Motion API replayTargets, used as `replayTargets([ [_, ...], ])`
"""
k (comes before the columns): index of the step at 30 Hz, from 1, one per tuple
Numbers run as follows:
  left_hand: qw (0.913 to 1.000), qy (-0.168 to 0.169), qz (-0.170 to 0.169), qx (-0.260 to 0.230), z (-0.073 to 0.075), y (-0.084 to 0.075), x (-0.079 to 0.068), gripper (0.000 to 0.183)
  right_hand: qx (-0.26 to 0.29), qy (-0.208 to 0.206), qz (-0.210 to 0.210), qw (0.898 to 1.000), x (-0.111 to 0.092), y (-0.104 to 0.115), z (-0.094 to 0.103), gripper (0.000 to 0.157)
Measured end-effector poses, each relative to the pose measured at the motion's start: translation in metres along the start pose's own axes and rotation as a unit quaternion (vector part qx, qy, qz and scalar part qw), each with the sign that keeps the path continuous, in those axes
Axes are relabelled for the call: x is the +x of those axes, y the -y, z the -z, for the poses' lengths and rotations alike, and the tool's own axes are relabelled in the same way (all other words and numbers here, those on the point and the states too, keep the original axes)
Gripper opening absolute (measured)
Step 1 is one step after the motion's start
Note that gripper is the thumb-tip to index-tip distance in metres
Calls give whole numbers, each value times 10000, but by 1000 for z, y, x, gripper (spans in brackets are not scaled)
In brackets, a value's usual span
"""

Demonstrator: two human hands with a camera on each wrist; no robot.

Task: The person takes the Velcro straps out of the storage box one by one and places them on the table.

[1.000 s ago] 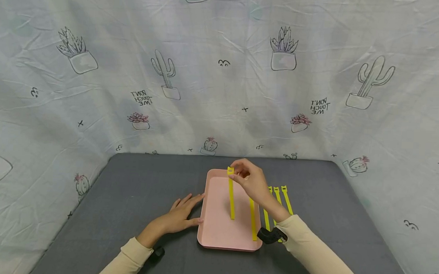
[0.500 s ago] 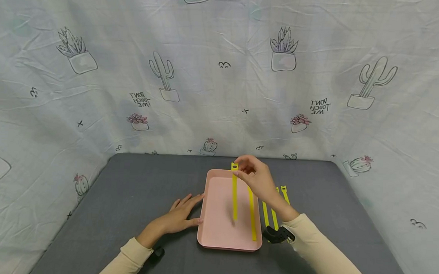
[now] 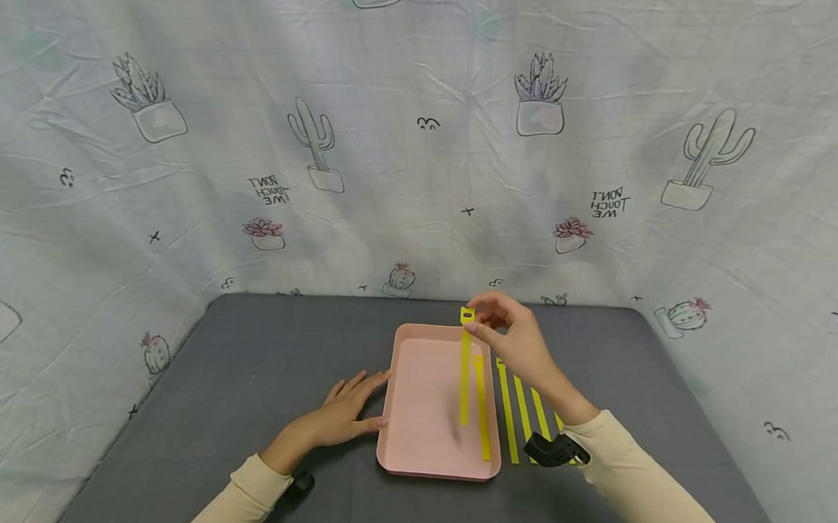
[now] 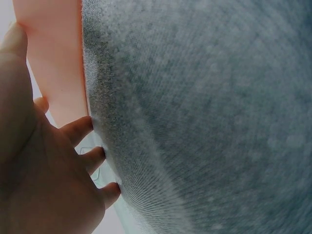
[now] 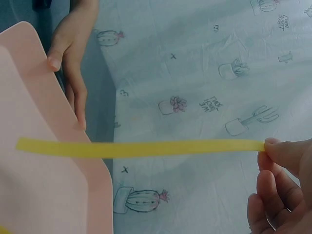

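Pinched near its slotted head by my right hand [image 3: 514, 340], a yellow cable tie [image 3: 466, 373] hangs upright over the pink tray [image 3: 410, 468]. In the right wrist view the cable tie [image 5: 146, 148] stretches from thumb and finger toward the tray. Another yellow cable tie [image 3: 483, 412] lies in the tray along its right side. Straight fingers of my left hand [image 3: 338, 415] touch the tray's left edge, and the left wrist view shows the left hand [image 4: 48, 165] against the tray wall [image 4: 58, 58].
Several more yellow cable ties [image 3: 507, 414] lie side by side on the grey table [image 3: 282, 349] right of the tray, partly hidden by my right forearm. A patterned cloth [image 3: 423, 168] rises behind the table and at its sides.
My right hand has moved rightward and slightly up with the cable tie, from over the tray's middle toward the tie lying in it. The left hand and tray have stayed put.
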State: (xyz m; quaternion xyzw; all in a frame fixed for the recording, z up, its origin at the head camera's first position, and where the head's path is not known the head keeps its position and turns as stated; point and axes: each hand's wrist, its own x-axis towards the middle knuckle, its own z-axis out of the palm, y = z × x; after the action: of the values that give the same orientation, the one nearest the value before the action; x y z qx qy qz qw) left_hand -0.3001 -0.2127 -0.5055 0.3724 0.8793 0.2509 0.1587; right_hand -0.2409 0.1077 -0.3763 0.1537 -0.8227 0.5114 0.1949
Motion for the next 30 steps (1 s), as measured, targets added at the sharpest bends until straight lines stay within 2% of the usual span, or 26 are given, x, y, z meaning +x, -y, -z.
replayTargets([
  [11, 10000, 8, 17, -10, 0, 0, 1, 80, 58, -98, -122, 9999, -11, -11, 25, 25],
  [18, 10000, 9, 3, -8, -1, 0, 0, 80, -44, -126, -363, 9993, -20, -13, 41, 26],
  [30, 10000, -4, 15, -39, -1, 2, 2, 80, -425, -133, -1144, 9924, -32, -21, 81, 32],
])
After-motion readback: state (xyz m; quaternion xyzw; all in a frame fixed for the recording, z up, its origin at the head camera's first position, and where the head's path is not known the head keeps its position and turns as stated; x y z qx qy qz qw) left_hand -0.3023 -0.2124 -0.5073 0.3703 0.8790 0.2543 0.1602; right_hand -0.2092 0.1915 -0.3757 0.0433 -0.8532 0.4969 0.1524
